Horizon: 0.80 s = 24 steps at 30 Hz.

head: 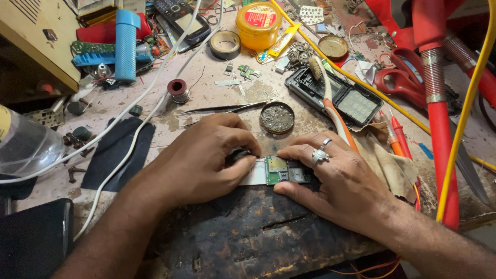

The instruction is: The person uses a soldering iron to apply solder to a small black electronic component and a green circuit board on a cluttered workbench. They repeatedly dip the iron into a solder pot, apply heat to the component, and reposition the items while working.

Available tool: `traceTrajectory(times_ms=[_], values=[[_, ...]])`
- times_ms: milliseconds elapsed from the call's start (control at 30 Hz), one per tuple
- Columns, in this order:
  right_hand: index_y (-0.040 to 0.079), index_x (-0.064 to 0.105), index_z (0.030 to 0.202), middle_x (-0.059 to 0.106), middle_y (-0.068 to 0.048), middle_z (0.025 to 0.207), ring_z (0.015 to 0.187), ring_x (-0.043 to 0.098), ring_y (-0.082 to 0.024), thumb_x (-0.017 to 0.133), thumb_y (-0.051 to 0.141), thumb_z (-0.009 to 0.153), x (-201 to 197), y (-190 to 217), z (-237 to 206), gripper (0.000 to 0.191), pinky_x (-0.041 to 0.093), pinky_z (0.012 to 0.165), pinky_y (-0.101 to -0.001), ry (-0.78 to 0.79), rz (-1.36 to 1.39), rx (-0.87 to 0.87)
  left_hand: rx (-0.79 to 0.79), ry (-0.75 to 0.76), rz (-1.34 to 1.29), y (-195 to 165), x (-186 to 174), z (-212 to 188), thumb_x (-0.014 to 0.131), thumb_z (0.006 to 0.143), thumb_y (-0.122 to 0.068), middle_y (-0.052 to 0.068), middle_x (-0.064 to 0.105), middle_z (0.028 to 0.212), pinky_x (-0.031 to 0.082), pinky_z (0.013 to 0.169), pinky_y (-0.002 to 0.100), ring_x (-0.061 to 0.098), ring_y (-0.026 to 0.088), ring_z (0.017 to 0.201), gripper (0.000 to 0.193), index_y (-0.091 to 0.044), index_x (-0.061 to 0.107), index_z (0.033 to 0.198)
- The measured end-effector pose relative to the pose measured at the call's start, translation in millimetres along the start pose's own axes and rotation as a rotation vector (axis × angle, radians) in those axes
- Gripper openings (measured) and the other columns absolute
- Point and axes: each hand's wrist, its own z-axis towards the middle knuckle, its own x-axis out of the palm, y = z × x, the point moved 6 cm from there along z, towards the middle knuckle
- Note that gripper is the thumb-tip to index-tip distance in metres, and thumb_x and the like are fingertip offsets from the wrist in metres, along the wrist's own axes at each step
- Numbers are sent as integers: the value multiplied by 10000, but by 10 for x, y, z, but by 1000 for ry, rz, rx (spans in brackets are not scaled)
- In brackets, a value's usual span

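Note:
A small green circuit board (279,171) with metal shields lies on a dark, worn wooden block (248,232) at the bench's near edge. My left hand (201,160) curls over the board's left end, fingertips pinching a dark part there. My right hand (330,175), wearing two silver rings, grips the board's right end between thumb and fingers. What lies under my left fingers is hidden.
Tweezers (222,109), a round tin of flux (277,118), a solder spool (179,90), an open phone shell (336,97) with a brush (325,88), red scissors (403,82), black tape (225,44), a yellow jar (258,23), white cables (129,139), a red lamp arm (439,113), cloth (387,160).

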Motion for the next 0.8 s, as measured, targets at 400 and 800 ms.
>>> traceTrajectory(times_ms=[400,800], values=[[67,672,1173,684,-141,1180,1141,638,-331,802,352,825,-6,23,-1,469,496,977,-443,-1,-16,-3,59,-142,59,-49,29,21,746,773,-250,69,730,879,519,838,424,665,279,939,161,-108,795,830],[75,670,1165,680,-137,1169,1135,635,-330,802,361,825,6,27,-4,464,489,989,-451,4,-36,1,116,-158,162,-155,21,16,736,753,-202,69,698,800,541,753,447,682,283,825,113,-93,754,779]])
